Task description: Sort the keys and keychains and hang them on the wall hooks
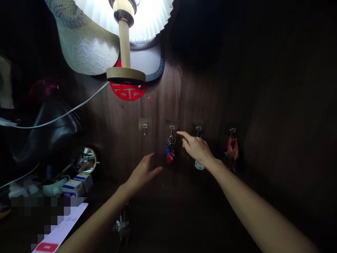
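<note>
Hovering with thumb and forefinger apart: right hand (pixel 196 147) beside a round metal key ring (pixel 172 140), left hand (pixel 142 171) lower.

Open air straight below the key bunch (pixel 170 155)! Just right of it, the right grip (pixel 197 148) blocks the way; lower left, the left grip (pixel 142 172); upper left, the lamp (pixel 125 45).

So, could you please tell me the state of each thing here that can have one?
Left hand: open, holding nothing
Right hand: index extended beside second hook from left, contact unclear
Key bunch: hanging from that hook
Red item: hanging from rightmost hook
Lower keys: blurred, lying or hanging unclear
Lamp: lit
Screen: lit
White boxes: open or shut unclear
</note>
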`<state>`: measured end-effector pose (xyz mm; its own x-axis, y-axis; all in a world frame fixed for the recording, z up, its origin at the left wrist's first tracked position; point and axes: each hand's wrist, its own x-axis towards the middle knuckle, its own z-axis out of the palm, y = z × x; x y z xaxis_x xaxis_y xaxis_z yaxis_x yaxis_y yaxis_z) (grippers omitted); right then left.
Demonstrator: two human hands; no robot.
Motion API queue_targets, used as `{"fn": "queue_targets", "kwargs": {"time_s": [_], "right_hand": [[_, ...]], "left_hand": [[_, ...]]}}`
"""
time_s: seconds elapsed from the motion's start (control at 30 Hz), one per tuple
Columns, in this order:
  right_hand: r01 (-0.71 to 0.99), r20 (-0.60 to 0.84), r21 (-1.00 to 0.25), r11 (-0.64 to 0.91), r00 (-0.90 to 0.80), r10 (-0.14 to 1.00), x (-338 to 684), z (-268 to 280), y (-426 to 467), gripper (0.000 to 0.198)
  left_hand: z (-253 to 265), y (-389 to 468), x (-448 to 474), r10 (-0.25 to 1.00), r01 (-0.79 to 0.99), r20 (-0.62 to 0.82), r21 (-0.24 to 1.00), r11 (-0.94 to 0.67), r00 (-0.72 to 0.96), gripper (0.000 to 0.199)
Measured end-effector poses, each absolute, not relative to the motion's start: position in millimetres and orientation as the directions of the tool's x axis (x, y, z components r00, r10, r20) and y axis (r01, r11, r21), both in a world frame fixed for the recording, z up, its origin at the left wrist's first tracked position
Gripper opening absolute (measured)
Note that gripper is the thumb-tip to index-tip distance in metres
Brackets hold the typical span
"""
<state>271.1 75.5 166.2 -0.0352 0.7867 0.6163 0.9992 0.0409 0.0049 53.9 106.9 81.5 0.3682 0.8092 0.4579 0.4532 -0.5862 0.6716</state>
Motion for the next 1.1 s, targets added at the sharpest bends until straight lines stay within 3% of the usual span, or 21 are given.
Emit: {"fn": "queue_targets", "kwargs": {"time_s": [0.13,0.23,0.33,0.43,0.5,0.63,0.77,0.97,1.07,1.1], "right_hand": [[0.985,0.635,0.156,0.074,-0.158,0.756,270.2,175.7,82.3,0.046],[0.968,0.615,0.244,0.056,-0.2,0.763,271.7,179.6,87.0,0.049],[0.961,0.617,0.268,0.062,-0.221,0.756,274.1,180.5,90.4,0.048],[0.964,0.625,0.253,0.087,-0.231,0.746,276.3,180.9,92.5,0.047],[0.966,0.613,0.243,0.089,-0.224,0.758,277.2,182.1,93.2,0.046],[0.972,0.579,0.226,0.068,-0.19,0.793,277.7,186.5,92.2,0.046],[0.976,0.541,0.211,0.054,-0.163,0.825,277.6,191.1,88.7,0.048],[0.986,0.488,0.162,0.051,-0.125,0.864,275.9,195.4,84.3,0.049],[0.987,0.486,0.152,0.053,-0.121,0.866,275.2,195.9,82.0,0.051],[0.987,0.484,0.149,0.055,-0.122,0.867,275.1,195.9,81.3,0.051]], "left_hand": [[103.8,119.6,122.4,0.768,0.445,0.63,0.658,-0.608,0.117,0.055],[101.0,130.1,159.1,0.739,0.546,0.668,0.652,-0.525,-0.087,0.042],[92.8,136.7,176.1,0.7,0.595,0.696,0.634,-0.493,-0.162,0.025],[90.4,137.1,174.9,0.687,0.559,0.714,0.627,-0.542,-0.134,0.014],[93.4,135.2,169.4,0.724,0.442,0.684,0.679,-0.587,-0.089,0.01],[105.0,130.9,163.2,0.847,0.028,0.531,0.847,-0.531,0.014,0.007],[122.0,123.9,164.8,0.858,-0.315,0.502,0.835,-0.45,0.105,0.013],[144.4,106.3,148.3,0.82,-0.248,0.557,0.82,-0.516,0.135,0.011],[118.6,99.8,129.0,0.772,0.013,0.554,0.81,-0.586,0.312,0.011],[102.5,97.7,121.7,0.777,0.13,0.479,0.812,-0.569,0.408,0.01]]}}
